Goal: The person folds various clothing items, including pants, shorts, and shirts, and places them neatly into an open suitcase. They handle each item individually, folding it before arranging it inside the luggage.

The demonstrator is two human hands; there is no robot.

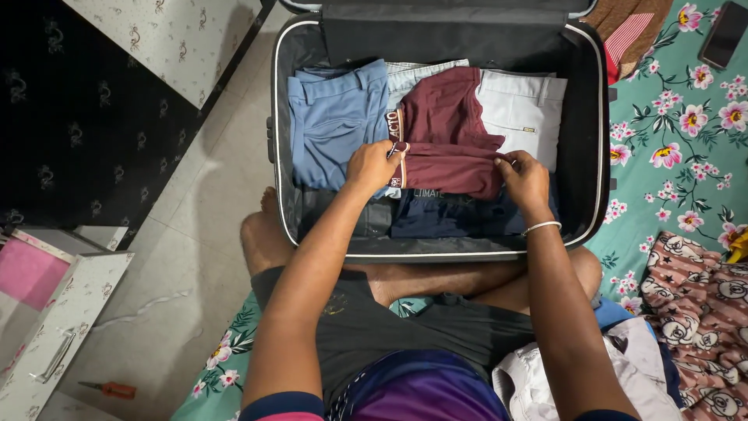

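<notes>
Both hands press a folded maroon garment into an open suitcase on the floor.

At far left a white drawer unit and an orange-handled screwdriver sit on the pale tiled floor, leaving bare tile beside the suitcase. The case's dark rim runs close around the clothes, with a little slack along its right wall. Inside, blue trousers lie left; the left hand pinches the near left edge of the maroon garment, which is soft, creased and banded at its left edge. The right hand grips its near right corner. White shorts lie beyond. A floral green sheet spreads right.
</notes>
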